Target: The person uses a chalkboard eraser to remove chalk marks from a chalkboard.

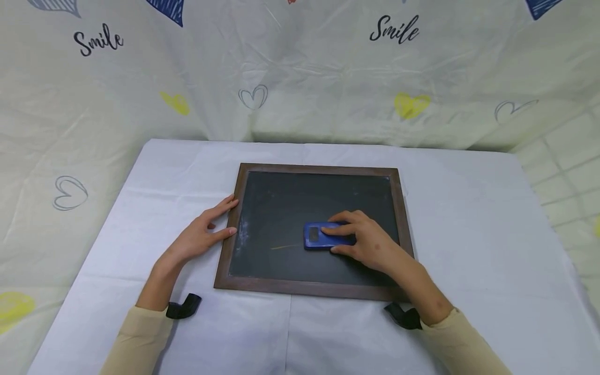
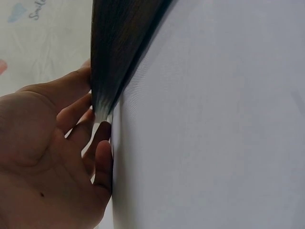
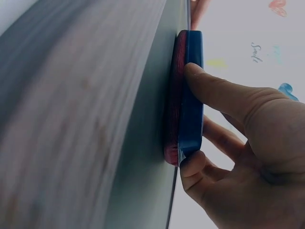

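Note:
A small blackboard (image 1: 290, 200) in a brown wooden frame (image 1: 300, 288) lies flat on the white cloth. My right hand (image 1: 367, 240) grips a blue blackboard eraser (image 1: 311, 236) across its back, thumb and fingers on opposite sides. In the right wrist view, the eraser's dark red felt underside (image 3: 174, 105) rests against the board. A short yellowish chalk line (image 1: 284, 247) shows just left of the eraser. My left hand (image 1: 197, 237) rests against the frame's left side, thumb and fingertips touching the wood; in the left wrist view its fingers (image 2: 76, 112) are loosely bent.
White cloth (image 1: 478, 234) covers the table around the board. Behind stands a pale curtain (image 1: 328, 73) printed with hearts and "Smile". Pale chalk smudges (image 1: 242, 232) mark the board's left side. Black pieces (image 1: 184, 307) sit at both wrists.

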